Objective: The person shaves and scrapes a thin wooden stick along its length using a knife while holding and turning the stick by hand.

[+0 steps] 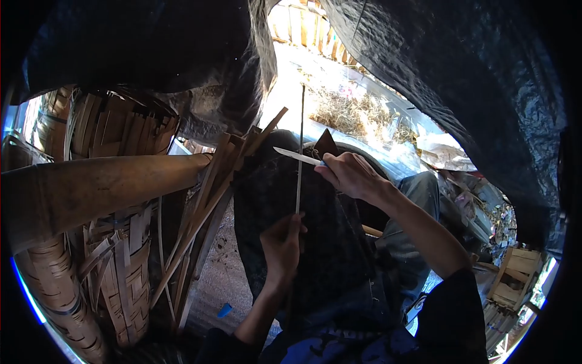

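A long thin strip (299, 188) stands nearly upright in front of me, with its lower part in my left hand (282, 249), whose fingers are pinched round it. My right hand (351, 176) is closed on the handle of a knife (291, 155). The pale blade points left and crosses the strip above my left hand. Dark cloth (327, 255) covers my lap beneath both hands. A brown pointed flap (326, 144) shows just behind the knife handle.
A thick bamboo pole (115, 185) reaches in from the left, beside split strips (206, 212) and woven baskets (124, 285). Dark sheeting (461, 79) hangs overhead. Shavings (364, 115) lie beyond my lap. A small wooden crate (515, 276) is at the right.
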A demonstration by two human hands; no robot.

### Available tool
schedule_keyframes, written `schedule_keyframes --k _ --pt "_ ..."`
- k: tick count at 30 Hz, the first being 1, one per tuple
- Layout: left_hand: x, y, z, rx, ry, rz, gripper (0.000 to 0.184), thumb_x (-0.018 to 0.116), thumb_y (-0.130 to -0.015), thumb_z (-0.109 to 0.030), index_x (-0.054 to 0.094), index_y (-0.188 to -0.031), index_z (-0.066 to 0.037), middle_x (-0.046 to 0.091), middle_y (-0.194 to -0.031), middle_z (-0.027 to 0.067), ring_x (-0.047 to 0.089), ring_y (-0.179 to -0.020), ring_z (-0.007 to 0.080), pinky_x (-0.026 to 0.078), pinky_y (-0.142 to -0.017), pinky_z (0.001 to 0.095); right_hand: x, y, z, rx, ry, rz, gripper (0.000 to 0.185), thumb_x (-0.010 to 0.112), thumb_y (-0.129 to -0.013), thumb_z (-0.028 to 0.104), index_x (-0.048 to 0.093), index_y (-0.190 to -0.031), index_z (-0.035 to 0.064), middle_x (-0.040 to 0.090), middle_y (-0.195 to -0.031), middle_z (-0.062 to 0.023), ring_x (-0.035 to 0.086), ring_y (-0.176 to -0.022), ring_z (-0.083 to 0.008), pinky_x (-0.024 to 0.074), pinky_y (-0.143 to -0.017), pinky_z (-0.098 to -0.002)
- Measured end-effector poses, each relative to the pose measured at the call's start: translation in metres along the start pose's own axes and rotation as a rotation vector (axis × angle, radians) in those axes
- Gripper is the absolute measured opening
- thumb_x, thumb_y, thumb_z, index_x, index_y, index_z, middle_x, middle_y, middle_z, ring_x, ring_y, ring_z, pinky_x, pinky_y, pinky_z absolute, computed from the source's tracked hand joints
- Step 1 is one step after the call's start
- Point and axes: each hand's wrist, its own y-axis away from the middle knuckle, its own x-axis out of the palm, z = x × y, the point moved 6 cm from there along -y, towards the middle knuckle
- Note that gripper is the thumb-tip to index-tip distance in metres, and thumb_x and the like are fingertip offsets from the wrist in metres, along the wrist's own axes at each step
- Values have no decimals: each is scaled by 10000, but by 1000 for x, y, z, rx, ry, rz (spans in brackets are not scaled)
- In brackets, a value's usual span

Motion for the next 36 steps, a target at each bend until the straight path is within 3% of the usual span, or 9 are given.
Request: schedule_keyframes --k 6,8,11,12,16,20,24,26,36 --pt "-4 0 1 -37 -8 7 235 555 -915 -164 648 -986 40 583 -663 24 426 -427 35 301 -388 194 -10 -44 -56 10 -44 -194 259 525 -913 248 575 -820 11 584 -629 -197 591 -600 -373 454 -528 -439" --pt "-3 0 -1 -43 10 16 238 561 -913 -174 649 -989 34 590 -667 31 425 -424 38 308 -391 191 -17 -67 -88 46 36 -388 370 466 -939 288 567 -755 -16 582 -619 -230 605 -594 -388 473 -544 -464" --pt "0 -1 -6 -49 34 4 229 571 -907 -166 643 -1001 30 633 -722 68 461 -428 50 335 -400 191 -53 -78 -98 392 -53 -434 440 417 -957 346 555 -776 -31 575 -634 -262 603 -649 -420 475 -574 -490" --pt "0 0 -8 -51 39 -5 229 571 -907 -166 643 -1001 30 633 -722 68 461 -428 50 335 -400 191 -54 -72 -94 366 -89 -457 446 416 -959 350 547 -771 -33 571 -616 -244 593 -603 -406 458 -549 -464" --pt "1 1 -13 -55 78 -14 225 584 -897 -168 633 -1012 19 669 -837 110 574 -507 90 370 -423 188 -43 -10 -37 159 -335 -452 362 406 -971 267 520 -801 -33 478 -553 -202 499 -510 -368 374 -502 -415" --pt "2 1 -15 -1 14 1 225 592 -892 -179 634 -1007 10 675 -880 116 637 -585 119 376 -429 184 -29 43 18 63 -332 -90 353 467 -946 254 468 -687 13 469 -524 -183 508 -478 -363 370 -466 -420" --pt "9 2 -8 56 -35 -37 191 581 -894 -124 636 -997 27 673 -867 114 638 -594 123 434 -440 199 -16 61 36 -62 -246 13 345 497 -933 259 476 -691 14 474 -509 -166 518 -484 -365 384 -451 -418" --pt "9 0 -6 260 -59 -88 174 588 -883 -90 643 -993 31 675 -854 102 628 -617 100 437 -434 202 -4 60 33 11 -311 130 298 539 -906 220 471 -698 18 445 -514 -180 504 -508 -378 367 -466 -436" --pt "7 6 -4 270 -206 -204 188 591 -867 -43 638 -1022 53 678 -803 107 615 -648 83 447 -526 188 -8 52 42 -12 144 19 433 501 -918 377 505 -661 29 521 -453 -113 598 -445 -262 476 -394 -348"
